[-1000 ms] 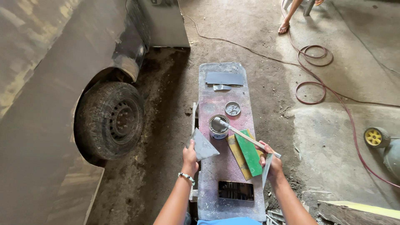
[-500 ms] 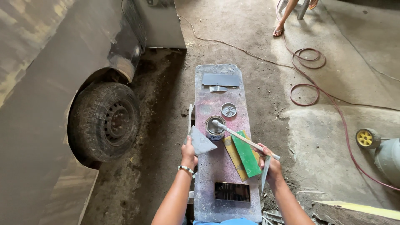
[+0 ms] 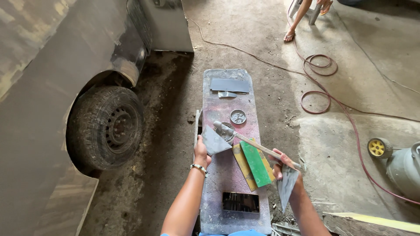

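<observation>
Left hand [image 3: 201, 153] grips a flat grey spreader [image 3: 214, 140]; right hand [image 3: 284, 164] holds a thin stick [image 3: 258, 147] (putty-caked tip) over the round tin [image 3: 226, 132] at 12 o'clock

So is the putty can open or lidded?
Open. The can has no lid on; the stick in the right hand reaches into it, and the lid lies beside.

At twelve o'clock, another person's leg [image 3: 300, 19] is cut off by the top edge. At three o'clock, the grey tank [image 3: 404, 168] runs past the right edge. The tin [image 3: 226, 132] sits partly behind the putty-loaded stick [image 3: 258, 146]; its contents are unreadable. At six o'clock, both forearms leave the frame.
</observation>
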